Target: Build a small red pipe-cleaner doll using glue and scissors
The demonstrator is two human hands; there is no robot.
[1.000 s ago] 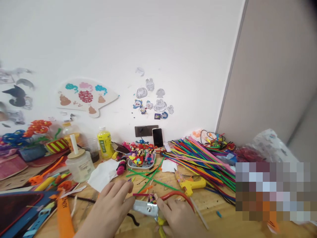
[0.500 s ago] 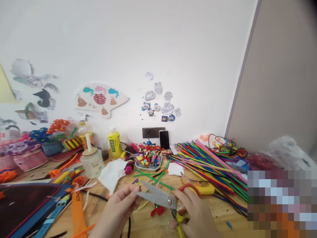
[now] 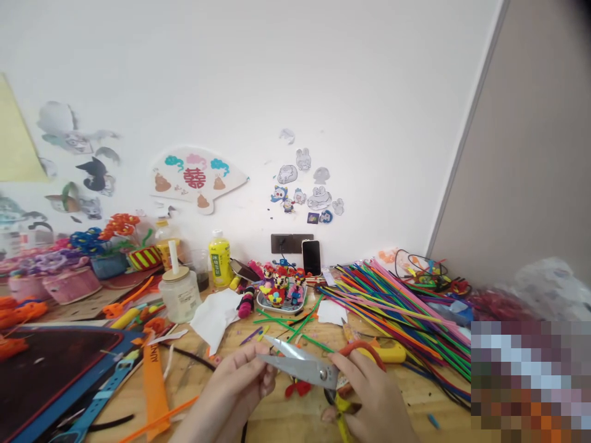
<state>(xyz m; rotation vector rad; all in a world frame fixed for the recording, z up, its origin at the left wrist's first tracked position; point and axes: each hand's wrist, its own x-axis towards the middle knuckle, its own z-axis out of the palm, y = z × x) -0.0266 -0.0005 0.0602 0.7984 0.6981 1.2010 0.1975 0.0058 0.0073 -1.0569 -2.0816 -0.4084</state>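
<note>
My right hand point(image 3: 369, 394) is wrapped round scissors point(image 3: 307, 372) with orange and yellow handles. Their blades are apart and point left. Close to the blade tips, the fingers of my left hand point(image 3: 242, 384) are pinched together; what is between them is too small to make out. A dark strand point(image 3: 244, 432) shows just below that hand. Behind the blades, a small red piece point(image 3: 298, 389) lies on the wooden table point(image 3: 429, 394). Green pipe cleaners point(image 3: 300, 335) lie crossed just beyond the scissors.
A large heap of coloured pipe cleaners point(image 3: 392, 307) spreads at the right. Small figures stand in a tray point(image 3: 281, 307) at the back, before a phone point(image 3: 311, 257). A glass jar point(image 3: 179, 296), yellow bottle point(image 3: 220, 258) and dark mat point(image 3: 55, 369) are left.
The view has turned slightly left, so everything appears a little further right. Both hands keep nearly the same pose, with the scissor blades still apart.
</note>
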